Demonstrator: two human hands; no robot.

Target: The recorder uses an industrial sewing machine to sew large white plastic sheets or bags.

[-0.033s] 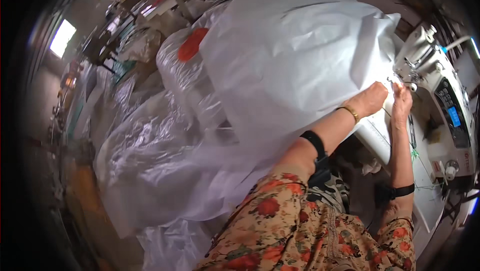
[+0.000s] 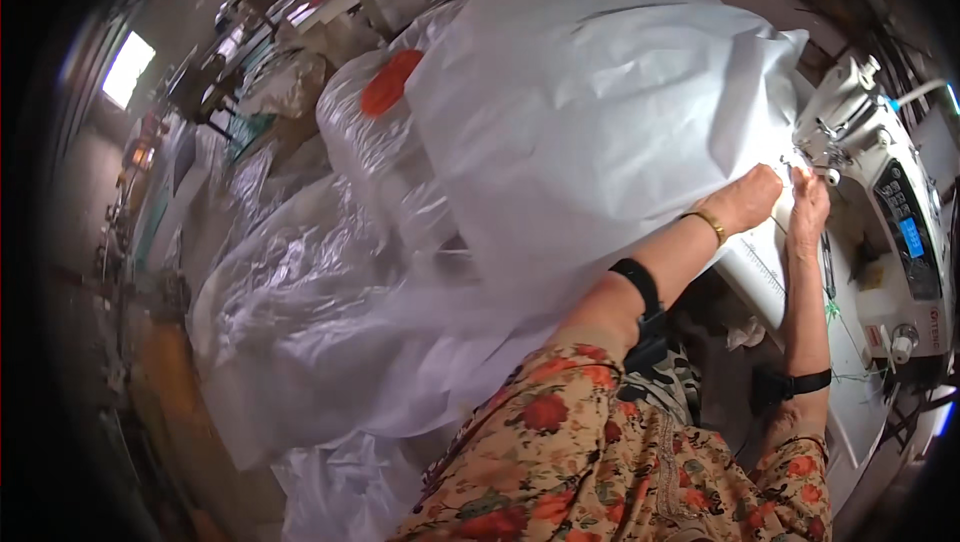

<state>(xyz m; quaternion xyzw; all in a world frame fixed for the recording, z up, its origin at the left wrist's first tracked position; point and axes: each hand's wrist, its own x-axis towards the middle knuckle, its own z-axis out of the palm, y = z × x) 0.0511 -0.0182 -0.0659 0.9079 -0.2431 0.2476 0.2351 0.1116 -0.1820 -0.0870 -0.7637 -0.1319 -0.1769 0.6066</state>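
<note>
A large white plastic-like sheet (image 2: 590,112) billows across the middle and runs to the head of a white sewing machine (image 2: 835,127) at the right. My left hand (image 2: 748,198) is closed on the sheet's near edge, just left of the needle area. Right beside it, my right hand (image 2: 808,210) is closed too, its fingertips pinched together close under the machine head. Glare and the fingers hide what the right fingertips hold. The needle itself cannot be made out in the bright light.
The machine bed (image 2: 755,277) bears a printed ruler scale. A lit blue display (image 2: 910,237) sits on the machine's arm. Green threads (image 2: 832,312) lie on its right side. Shiny clear plastic (image 2: 290,242) with an orange-red patch (image 2: 391,83) spreads to the left.
The whole view has shifted very slightly. Both hands stay at the same place by the machine head, and the sheet lies practically as before.
</note>
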